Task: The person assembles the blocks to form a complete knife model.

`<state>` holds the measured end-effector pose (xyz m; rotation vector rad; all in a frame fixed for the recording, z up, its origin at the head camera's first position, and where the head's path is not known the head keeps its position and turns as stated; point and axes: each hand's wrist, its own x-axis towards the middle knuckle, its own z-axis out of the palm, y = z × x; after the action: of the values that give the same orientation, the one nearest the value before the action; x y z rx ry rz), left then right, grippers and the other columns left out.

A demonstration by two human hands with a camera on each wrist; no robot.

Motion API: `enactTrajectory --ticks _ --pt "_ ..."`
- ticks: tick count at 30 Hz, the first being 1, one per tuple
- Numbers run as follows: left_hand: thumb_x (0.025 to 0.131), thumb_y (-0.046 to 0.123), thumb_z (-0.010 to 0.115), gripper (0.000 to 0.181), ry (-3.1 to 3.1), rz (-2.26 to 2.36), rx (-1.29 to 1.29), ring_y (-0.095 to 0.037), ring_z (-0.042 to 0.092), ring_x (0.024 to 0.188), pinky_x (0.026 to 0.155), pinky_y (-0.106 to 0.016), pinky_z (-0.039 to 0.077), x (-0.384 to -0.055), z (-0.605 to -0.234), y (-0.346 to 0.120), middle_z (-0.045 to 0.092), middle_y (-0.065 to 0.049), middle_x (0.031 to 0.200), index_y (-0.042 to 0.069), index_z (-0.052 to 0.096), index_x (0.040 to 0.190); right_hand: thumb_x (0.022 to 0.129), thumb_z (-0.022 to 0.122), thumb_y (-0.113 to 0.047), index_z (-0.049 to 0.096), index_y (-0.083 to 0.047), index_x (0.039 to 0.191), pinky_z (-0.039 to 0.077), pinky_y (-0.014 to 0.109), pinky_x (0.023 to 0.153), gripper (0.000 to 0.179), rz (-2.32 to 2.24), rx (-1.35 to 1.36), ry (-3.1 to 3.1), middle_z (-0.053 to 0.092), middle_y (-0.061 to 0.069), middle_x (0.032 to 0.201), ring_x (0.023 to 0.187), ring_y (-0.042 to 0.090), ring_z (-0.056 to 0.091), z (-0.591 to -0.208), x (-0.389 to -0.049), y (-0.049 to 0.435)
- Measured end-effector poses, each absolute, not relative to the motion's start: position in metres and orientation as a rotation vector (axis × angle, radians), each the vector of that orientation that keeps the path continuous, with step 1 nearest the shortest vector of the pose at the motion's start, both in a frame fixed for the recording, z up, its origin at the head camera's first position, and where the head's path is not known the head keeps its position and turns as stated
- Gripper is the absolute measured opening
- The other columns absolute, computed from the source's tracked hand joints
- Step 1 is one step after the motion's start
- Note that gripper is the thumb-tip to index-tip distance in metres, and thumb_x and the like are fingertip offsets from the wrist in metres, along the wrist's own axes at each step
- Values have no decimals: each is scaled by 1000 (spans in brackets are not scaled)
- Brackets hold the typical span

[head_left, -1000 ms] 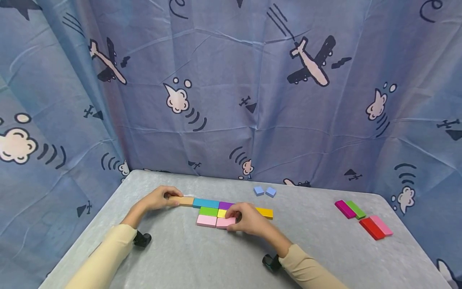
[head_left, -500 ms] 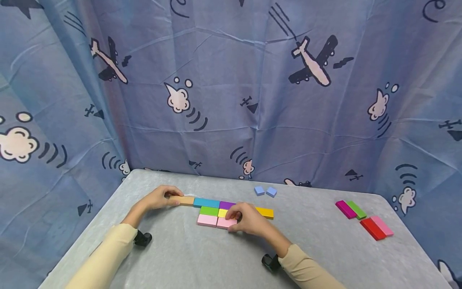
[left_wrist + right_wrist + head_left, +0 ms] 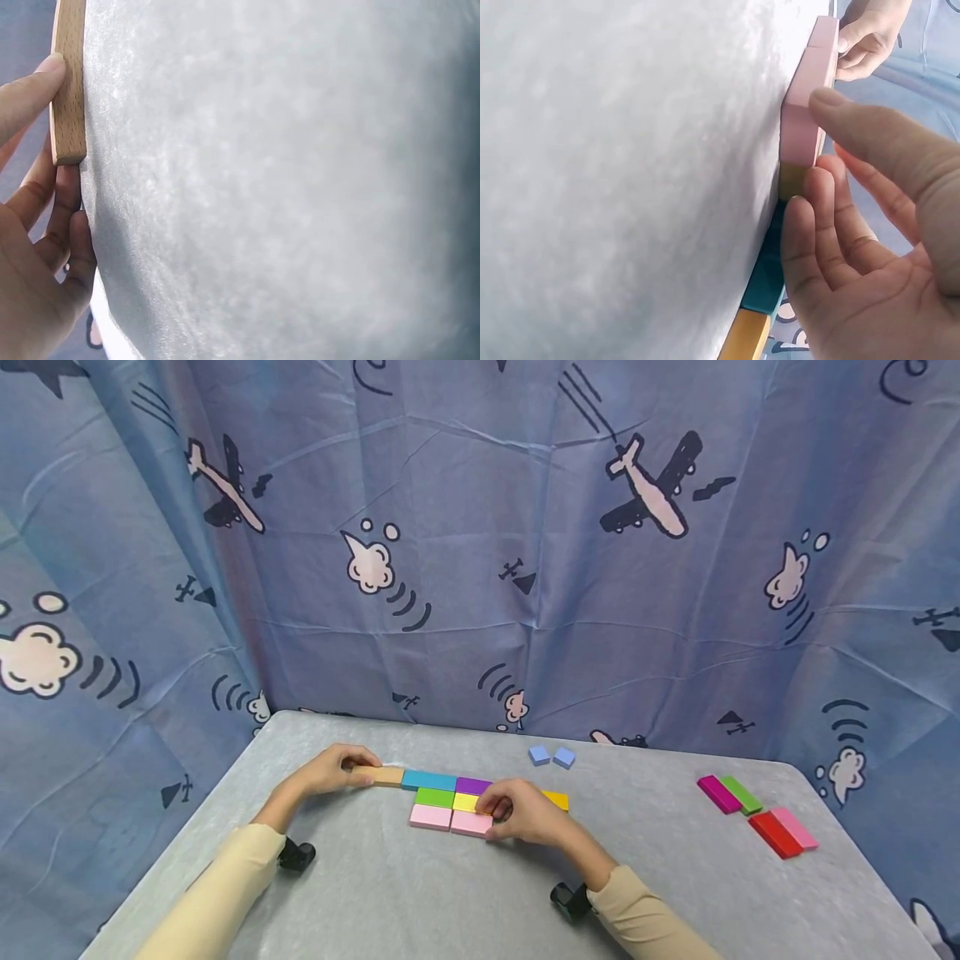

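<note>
My left hand pinches the left end of a tan wooden block; its grain shows beside the thumb in the left wrist view. That block begins a row continuing with a blue block and a purple block. In front lie a green block and a yellow block, then two pink blocks, left and right. At the right pink block's end, my right hand has its thumb against the corner, fingers relaxed. It covers a teal block in the head view.
An orange-yellow block ends the back row. Two small light-blue blocks lie behind. Far right are a magenta block, a green one, a red one and a pink one. A patterned curtain borders the grey table.
My right hand has slid slightly right along the right pink block, uncovering more of its end and of the yellow block. The left hand and the blocks stay put.
</note>
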<state>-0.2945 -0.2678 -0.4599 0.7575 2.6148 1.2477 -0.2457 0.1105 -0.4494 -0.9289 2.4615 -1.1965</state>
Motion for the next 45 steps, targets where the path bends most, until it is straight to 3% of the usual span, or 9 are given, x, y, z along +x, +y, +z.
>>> enactTrajectory --ticks 10,19,26,36,45 --pt "89 1 78 22 2617 1248 751 -21 58 90 78 -30 45 -294 -458 -266 72 -10 102 -3 73 110 76 88 2 74 -2 100 51 26 72 27 -1207 -924 2457 64 3 88 81 23 60 -451 -248 110" --pt "88 1 78 21 2620 1271 780 -24 60 90 79 -32 46 -295 -459 -264 72 -12 101 -4 73 108 80 86 0 73 0 103 54 32 75 26 -1286 -978 2402 67 10 93 84 28 63 -447 -245 130" --pt "89 1 78 21 2632 1254 756 -22 60 89 78 -32 46 -294 -458 -264 72 -12 101 -4 73 109 85 83 -4 72 1 106 53 31 74 25 -1327 -962 2407 68 14 97 84 21 62 -444 -245 166" --pt "89 0 77 22 2602 1287 752 -31 60 92 78 -33 46 -292 -456 -264 71 -17 103 -6 72 110 90 79 -6 71 1 110 52 29 76 23 -1314 -844 2488 69 14 101 85 20 62 -446 -237 235" --pt "90 2 77 21 2630 1234 765 -21 60 89 78 -32 46 -293 -460 -266 72 -10 101 -3 73 109 94 75 -12 69 3 117 54 29 79 27 -1362 -714 2593 69 12 108 91 19 66 -453 -227 302"
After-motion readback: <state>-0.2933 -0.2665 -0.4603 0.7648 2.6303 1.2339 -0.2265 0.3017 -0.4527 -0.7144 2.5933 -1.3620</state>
